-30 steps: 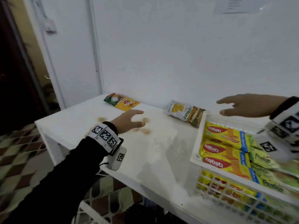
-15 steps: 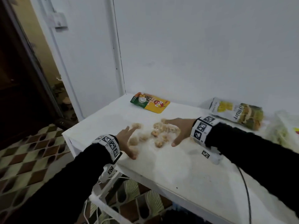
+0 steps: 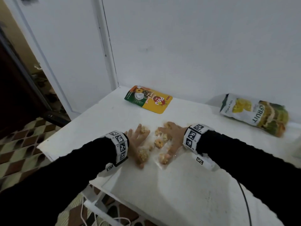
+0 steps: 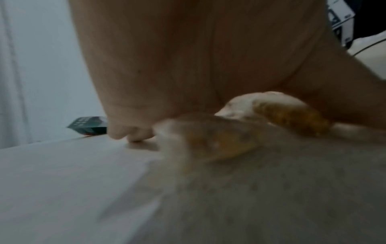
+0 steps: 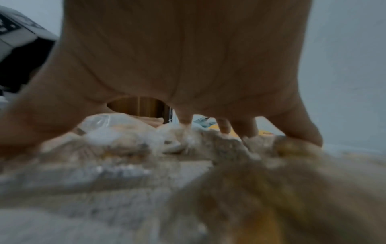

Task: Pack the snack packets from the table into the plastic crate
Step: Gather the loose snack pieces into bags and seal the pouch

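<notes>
I have both hands down on the white table (image 3: 187,185), spread over a clear packet of small round biscuits (image 3: 158,142) that lies between them. My left hand (image 3: 137,142) lies flat with straight fingers against the packet's left side, and my right hand (image 3: 172,137) covers its right side, fingers splayed and their tips on the wrapping; neither hand has closed round it yet, so both only press on it. From my wrists the film and biscuits show up close and blurred. The risk, I think, is the thin slippery film: if I scoop from one side only, the packet may sag and slide out, and if I press hard the biscuits could crumble. Two other packets wait along the wall: the green and yellow pouch (image 3: 149,99) at the far left corner and the jackfruit chip bag (image 3: 254,114) to the right. Both are well apart from my hands, so I have open tabletop all round. The table's left edge is near my left wrist, with the patterned floor (image 3: 17,144) below it, so a careless sweep that way could push the packet off. The crate is out of view; I cannot tell where it stands.
</notes>
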